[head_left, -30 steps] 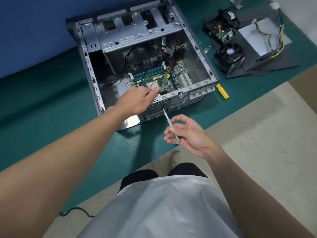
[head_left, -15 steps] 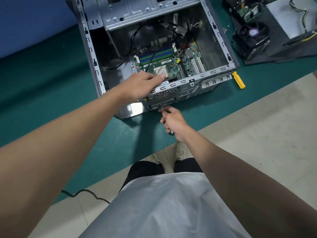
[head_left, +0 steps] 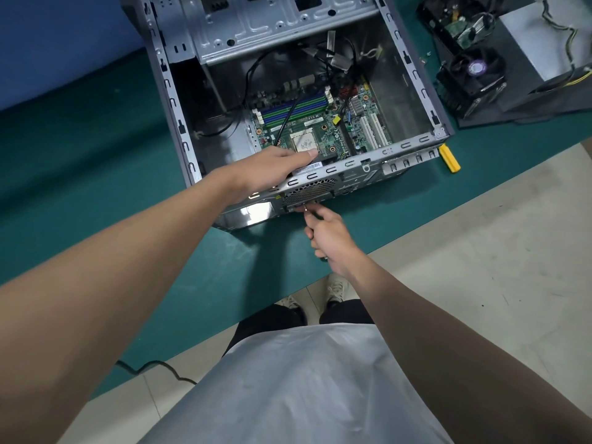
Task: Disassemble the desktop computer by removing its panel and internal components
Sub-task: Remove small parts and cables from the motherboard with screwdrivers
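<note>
The open grey computer case point(head_left: 413, 75) lies on its side on the green mat. Its green motherboard point(head_left: 323, 129) shows inside, with black cables crossing it. My left hand point(head_left: 272, 171) rests over the case's near rear edge, thumb lying on a black part just inside; whether the fingers grip it is hidden. My right hand point(head_left: 330, 235) grips a thin silver screwdriver point(head_left: 307, 209), whose tip touches the rear panel just below the fan grille point(head_left: 307, 187).
A yellow tool handle point(head_left: 450, 158) lies by the case's right corner. Removed parts sit on a dark panel at the upper right: a cooler fan point(head_left: 474, 78), a drive point(head_left: 461, 30) and a power supply point(head_left: 544, 36). A black cable point(head_left: 153, 368) trails on the floor.
My right hand moved from mid-air up to the case's rear panel and set the screwdriver tip against it. The view moved closer. My left hand stayed on the case edge.
</note>
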